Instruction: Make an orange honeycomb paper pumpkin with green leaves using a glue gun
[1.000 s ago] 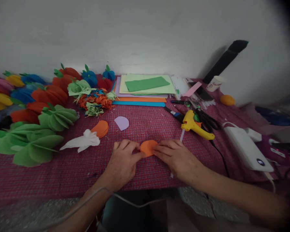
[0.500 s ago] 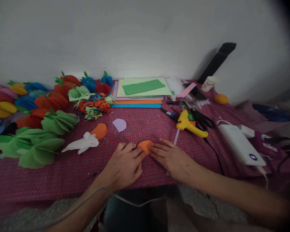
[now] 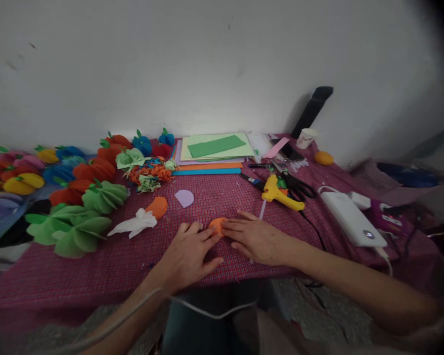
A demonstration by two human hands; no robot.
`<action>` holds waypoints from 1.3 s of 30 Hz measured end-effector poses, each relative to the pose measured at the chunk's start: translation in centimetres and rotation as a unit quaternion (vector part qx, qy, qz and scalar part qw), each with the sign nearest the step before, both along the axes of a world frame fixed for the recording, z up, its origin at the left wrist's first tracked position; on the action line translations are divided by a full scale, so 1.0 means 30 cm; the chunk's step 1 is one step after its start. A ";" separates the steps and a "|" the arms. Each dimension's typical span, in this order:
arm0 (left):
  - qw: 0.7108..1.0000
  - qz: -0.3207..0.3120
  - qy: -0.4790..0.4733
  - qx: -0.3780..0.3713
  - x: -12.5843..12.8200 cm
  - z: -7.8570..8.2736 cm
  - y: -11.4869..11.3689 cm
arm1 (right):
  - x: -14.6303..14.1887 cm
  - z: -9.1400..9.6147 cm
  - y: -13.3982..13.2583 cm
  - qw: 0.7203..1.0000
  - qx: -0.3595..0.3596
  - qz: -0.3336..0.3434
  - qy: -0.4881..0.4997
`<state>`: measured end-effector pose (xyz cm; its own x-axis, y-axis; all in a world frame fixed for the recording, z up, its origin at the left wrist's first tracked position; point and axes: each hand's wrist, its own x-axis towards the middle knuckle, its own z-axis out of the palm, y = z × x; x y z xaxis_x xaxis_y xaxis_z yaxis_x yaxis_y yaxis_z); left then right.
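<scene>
A white cable (image 3: pixel 216 316) is hanging before the front edge of the cloth-covered table (image 3: pixel 133 268). Just inside that edge's middle, the left hand (image 3: pixel 188 259) is resting, thumb spread wide from the fingers, whose tips are touching the left part of a small orange paper piece (image 3: pixel 215 225); the right hand (image 3: pixel 257 240) is lying nearly flat, fingers extended over its right part. The piece is lying on the table between them, neither hand closing around it. Toward the left edge, green paper ornaments (image 3: pixel 77 236) are sitting; toward the right edge, a white power bank (image 3: pixel 350 217) is lying. Farther in, a lilac cutout (image 3: pixel 185 198) and a yellow glue gun (image 3: pixel 280 195) are resting, and along the back edge paper sheets (image 3: pixel 216 146) are lying stacked.
</scene>
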<state>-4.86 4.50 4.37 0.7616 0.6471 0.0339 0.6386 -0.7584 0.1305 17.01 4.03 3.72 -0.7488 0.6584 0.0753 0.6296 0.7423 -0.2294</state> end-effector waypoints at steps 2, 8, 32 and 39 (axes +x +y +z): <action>1.000 0.004 0.007 0.000 -0.001 0.002 0.000 | 0.000 0.000 0.011 1.000 0.002 0.006 -0.002; 1.000 0.004 0.014 0.000 -0.007 0.007 -0.003 | -0.004 -0.001 0.030 1.000 0.008 0.021 -0.003; 0.956 0.245 -0.138 0.086 -0.009 -0.010 0.045 | 0.010 0.132 0.185 0.955 -0.170 -0.230 0.081; 0.951 0.289 -0.091 0.066 0.030 -0.046 0.026 | -0.083 0.114 0.241 0.960 -0.214 -0.182 0.013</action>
<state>-3.95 5.29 2.99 0.2532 0.9370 0.2405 0.9299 -0.3043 0.2067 14.52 11.27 7.14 -0.4652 0.8508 -0.2445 0.8193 0.3092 -0.4829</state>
